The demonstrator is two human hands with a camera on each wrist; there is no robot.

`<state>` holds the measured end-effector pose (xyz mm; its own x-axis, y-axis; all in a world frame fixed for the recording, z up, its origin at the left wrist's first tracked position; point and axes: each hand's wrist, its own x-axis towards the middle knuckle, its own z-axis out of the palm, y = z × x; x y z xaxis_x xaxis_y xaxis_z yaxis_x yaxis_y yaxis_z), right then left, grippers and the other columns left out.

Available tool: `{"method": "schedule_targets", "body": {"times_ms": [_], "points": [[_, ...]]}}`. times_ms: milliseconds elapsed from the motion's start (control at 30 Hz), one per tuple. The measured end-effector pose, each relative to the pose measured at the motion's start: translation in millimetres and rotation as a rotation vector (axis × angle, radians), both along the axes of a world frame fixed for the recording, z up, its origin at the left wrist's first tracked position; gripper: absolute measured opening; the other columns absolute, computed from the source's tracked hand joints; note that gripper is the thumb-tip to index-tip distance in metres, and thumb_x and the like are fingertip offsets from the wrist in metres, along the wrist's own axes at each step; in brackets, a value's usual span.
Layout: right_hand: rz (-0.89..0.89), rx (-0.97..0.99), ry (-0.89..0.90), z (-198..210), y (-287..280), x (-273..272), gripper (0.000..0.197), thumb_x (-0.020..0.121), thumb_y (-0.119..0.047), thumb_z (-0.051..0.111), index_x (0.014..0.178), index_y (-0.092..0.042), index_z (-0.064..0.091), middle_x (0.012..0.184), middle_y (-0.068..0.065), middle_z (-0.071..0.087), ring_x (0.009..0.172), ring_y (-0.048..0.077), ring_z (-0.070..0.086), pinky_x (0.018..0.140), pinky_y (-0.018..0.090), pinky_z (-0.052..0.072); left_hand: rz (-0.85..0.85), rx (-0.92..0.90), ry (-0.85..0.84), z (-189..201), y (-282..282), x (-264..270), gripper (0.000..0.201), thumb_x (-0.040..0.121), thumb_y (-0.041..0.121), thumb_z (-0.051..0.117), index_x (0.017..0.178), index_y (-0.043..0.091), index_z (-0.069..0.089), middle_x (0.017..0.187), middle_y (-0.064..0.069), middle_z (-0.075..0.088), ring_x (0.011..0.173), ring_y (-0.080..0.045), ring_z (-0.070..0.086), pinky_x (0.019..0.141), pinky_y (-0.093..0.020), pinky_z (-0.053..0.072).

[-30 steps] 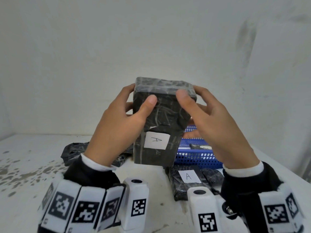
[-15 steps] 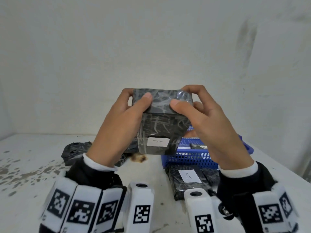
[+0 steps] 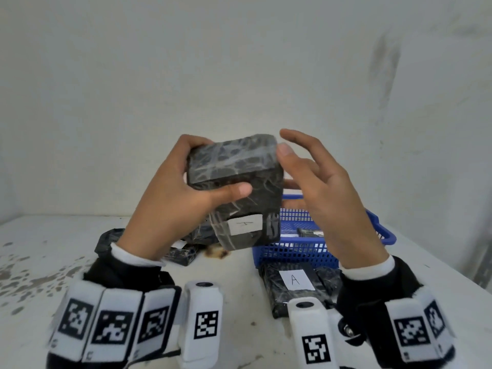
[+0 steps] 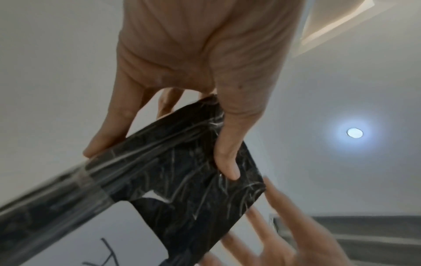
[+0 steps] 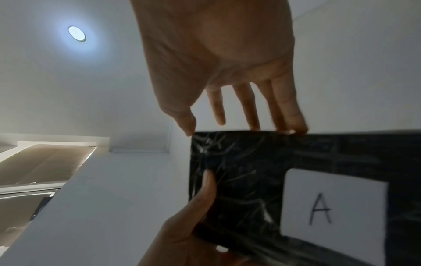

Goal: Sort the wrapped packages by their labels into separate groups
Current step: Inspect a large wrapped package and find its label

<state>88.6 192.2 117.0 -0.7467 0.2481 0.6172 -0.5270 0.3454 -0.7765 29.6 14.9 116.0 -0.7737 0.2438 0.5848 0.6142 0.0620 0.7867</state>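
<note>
Black plastic-wrapped box package (image 3: 235, 182) labelled A, gripped by left hand (image 3: 170, 206), held above table.
Right hand (image 3: 322, 193) open, fingertips seemingly grazing its edge; flat black A-labelled package (image 3: 294, 282) below, toward the right.

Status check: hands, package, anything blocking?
Left hand grips black wrapped package, label A. Right hand open, fingertips at its edge. Another A package on table, before blue basket. Nothing blocking.

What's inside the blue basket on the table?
Inside the blue plastic mesh basket, one black wrapped package with a white label shows. The raised black wrapped package and right hand cover the rest, so anything else there is hidden.
</note>
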Motion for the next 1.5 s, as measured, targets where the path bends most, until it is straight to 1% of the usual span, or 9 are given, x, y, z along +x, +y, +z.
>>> {"method": "schedule_targets", "body": {"times_ms": [200,300,433,600,767,900,1067,1333,1500], "points": [[-0.076,-0.028,-0.099,-18,28,-9,0.075,0.087,-0.021,0.069,0.145,-0.052,0.034,0.146,0.004,0.048,0.128,0.009,0.051,0.091,0.025,0.044,0.001,0.242,-0.157,4,-11,-3,0.062,0.060,0.035,0.079,0.114,0.022,0.052,0.104,0.000,0.067,0.076,-0.015,0.074,0.055,-0.028,0.058],[-0.057,-0.044,-0.284,-34,37,-9,0.096,0.084,-0.011,0.067,0.152,-0.052,0.014,0.156,0.013,0.033,0.139,0.022,0.041,0.105,0.040,0.042,-0.014,0.346,-0.244,7,-16,1,0.065,0.065,0.037,0.076,0.121,0.017,0.048,0.105,-0.004,0.066,0.075,-0.019,0.074,0.056,-0.031,0.059],[0.119,-0.174,-0.378,-56,47,-2,0.107,0.082,-0.036,0.079,0.151,-0.059,0.001,0.151,0.001,0.049,0.142,0.022,0.044,0.114,0.060,0.034,-0.063,0.414,-0.372,6,-18,2,0.071,0.074,0.043,0.075,0.129,0.007,0.046,0.115,-0.011,0.064,0.086,-0.026,0.074,0.063,-0.041,0.061],[0.207,-0.383,-0.244,-63,52,16,0.076,0.098,-0.015,0.057,0.157,-0.042,0.016,0.138,0.005,0.062,0.114,0.027,0.069,0.082,0.048,0.061,-0.136,0.370,-0.498,-1,-5,12,0.079,0.076,0.054,0.074,0.129,0.002,0.051,0.121,-0.015,0.065,0.091,-0.025,0.073,0.069,-0.046,0.061],[-0.114,-0.368,-0.285,-61,66,53,0.043,0.097,-0.036,0.060,0.134,-0.014,0.051,0.097,-0.003,0.071,0.074,0.012,0.071,0.051,0.028,0.053,0.101,0.039,-0.411,-14,5,26,0.084,0.066,0.070,0.070,0.109,-0.003,0.064,0.102,-0.020,0.071,0.091,-0.034,0.069,0.084,-0.045,0.058],[-0.271,-0.265,-0.388,-61,84,80,0.029,0.098,-0.038,0.060,0.116,-0.014,0.059,0.100,0.003,0.067,0.076,0.018,0.064,0.048,0.028,0.046,0.043,-0.131,-0.403,-30,22,42,0.052,0.089,0.049,0.060,0.129,0.016,0.053,0.106,-0.006,0.065,0.075,-0.017,0.066,0.051,-0.024,0.054],[-0.323,-0.136,-0.603,-72,110,113,0.027,0.099,-0.034,0.059,0.113,-0.011,0.064,0.106,0.010,0.067,0.083,0.026,0.065,0.053,0.032,0.055,-0.083,-0.249,-0.550,-53,35,65,0.025,0.092,0.037,0.062,0.099,0.012,0.063,0.088,-0.009,0.070,0.066,-0.025,0.067,0.052,-0.029,0.059],[-0.465,-0.169,-0.908,-106,137,134,0.024,0.099,-0.029,0.061,0.086,-0.009,0.062,0.089,0.011,0.058,0.081,0.025,0.056,0.062,0.035,0.051,-0.069,-0.683,-0.558,-110,75,74,0.045,0.096,0.043,0.054,0.073,0.005,0.058,0.058,-0.006,0.062,0.051,-0.016,0.060,0.056,-0.020,0.049],[-0.540,-0.125,-0.978,-116,144,126,0.024,0.098,-0.025,0.062,0.084,-0.006,0.058,0.084,0.009,0.054,0.074,0.023,0.052,0.054,0.032,0.046,-0.074,-0.699,-0.633,-131,94,65,0.036,0.098,0.030,0.053,0.109,-0.004,0.060,0.110,-0.018,0.066,0.099,-0.034,0.066,0.091,-0.039,0.053]]}}
